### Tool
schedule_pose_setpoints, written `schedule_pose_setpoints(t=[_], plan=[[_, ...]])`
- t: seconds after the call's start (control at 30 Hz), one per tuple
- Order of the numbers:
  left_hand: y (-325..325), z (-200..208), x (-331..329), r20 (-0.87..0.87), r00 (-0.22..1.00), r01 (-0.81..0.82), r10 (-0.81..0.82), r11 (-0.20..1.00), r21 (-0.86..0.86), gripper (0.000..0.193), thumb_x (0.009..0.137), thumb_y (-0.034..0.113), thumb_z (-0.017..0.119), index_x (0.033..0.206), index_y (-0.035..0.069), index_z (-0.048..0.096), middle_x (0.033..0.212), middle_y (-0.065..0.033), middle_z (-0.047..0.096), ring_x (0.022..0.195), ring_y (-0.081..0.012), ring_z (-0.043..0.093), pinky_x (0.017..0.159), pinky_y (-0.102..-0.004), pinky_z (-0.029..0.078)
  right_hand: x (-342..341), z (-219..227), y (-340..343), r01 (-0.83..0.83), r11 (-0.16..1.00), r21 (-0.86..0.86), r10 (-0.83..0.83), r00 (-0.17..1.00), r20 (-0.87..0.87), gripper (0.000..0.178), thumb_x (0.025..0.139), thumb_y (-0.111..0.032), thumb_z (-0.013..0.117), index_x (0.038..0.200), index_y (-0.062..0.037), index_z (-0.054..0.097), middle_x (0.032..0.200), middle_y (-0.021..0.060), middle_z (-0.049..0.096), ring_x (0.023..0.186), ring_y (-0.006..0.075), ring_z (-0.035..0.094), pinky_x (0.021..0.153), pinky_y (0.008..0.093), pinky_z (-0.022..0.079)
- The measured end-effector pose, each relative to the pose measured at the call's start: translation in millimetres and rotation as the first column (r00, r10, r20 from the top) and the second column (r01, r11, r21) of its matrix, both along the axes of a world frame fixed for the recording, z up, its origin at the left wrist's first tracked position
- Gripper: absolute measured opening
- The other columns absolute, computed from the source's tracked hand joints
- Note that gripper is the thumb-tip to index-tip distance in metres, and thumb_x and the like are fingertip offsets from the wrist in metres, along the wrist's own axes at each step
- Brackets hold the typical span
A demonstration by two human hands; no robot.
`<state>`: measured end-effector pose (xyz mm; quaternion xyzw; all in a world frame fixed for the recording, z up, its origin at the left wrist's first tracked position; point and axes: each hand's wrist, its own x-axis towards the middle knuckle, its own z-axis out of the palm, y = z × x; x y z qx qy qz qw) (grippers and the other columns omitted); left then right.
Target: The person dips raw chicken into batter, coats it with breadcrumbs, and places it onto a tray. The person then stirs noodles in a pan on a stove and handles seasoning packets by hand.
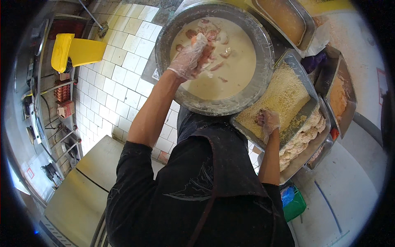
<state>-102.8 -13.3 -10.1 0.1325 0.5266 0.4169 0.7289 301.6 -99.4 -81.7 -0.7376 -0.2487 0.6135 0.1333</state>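
A wide dark round tub holds pale, creamy batter with pieces of raw meat showing at its surface. My left hand, in a clear plastic glove, is over the batter with its fingers curled round pinkish raw meat. To the right, a grey tray is filled with yellow breadcrumbs. My gloved right hand rests in the crumbs near the tray's front left, fingers bent into them. Whatever lies under those fingers is hidden.
Beside the crumb tray sits a metal tray of crumb-coated pieces. Farther right is a container of orange-tinted powder; a metal pan of brownish liquid stands behind. A yellow bin and shelving occupy the left. Below right is a green crate.
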Motion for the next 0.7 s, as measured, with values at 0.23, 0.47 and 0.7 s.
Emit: schedule_pose_setpoints(t=[0.23,0.47,0.7], plan=[[-18,28,14,0.167,0.983,0.01,-0.078,0.927,0.374,0.044,0.086,0.02,0.062,0.124,0.004,0.045,0.107,-0.0116,0.059,0.084,-0.0144,0.059,0.065,-0.0227,0.048,5,-7,-3,0.049,0.999,0.007,-0.049,0.999,-0.006,0.025,0.087,-0.026,0.062,0.101,-0.0041,0.064,0.078,0.0089,0.064,0.065,0.0191,0.062,0.054,0.0309,0.05],[-26,1,-2,0.13,0.975,0.135,-0.179,0.948,0.287,0.046,0.086,0.007,0.061,0.127,0.005,0.041,0.113,-0.0095,0.056,0.1,-0.0173,0.06,0.068,-0.023,0.053,6,1,5,0.043,0.998,-0.035,-0.048,0.99,-0.131,0.03,0.085,-0.029,0.061,0.103,-0.0045,0.059,0.074,0.0095,0.064,0.063,0.0214,0.064,0.052,0.0308,0.05],[-29,15,19,-0.014,0.976,0.213,-0.219,0.932,0.294,0.05,0.087,0.015,0.062,0.13,0.004,0.039,0.115,-0.0098,0.055,0.096,-0.0187,0.062,0.074,-0.026,0.055,13,-7,4,0.043,0.999,-0.008,-0.044,0.986,-0.162,0.029,0.088,-0.031,0.057,0.101,-0.0051,0.058,0.082,0.0144,0.067,0.066,0.0233,0.064,0.06,0.034,0.05]])
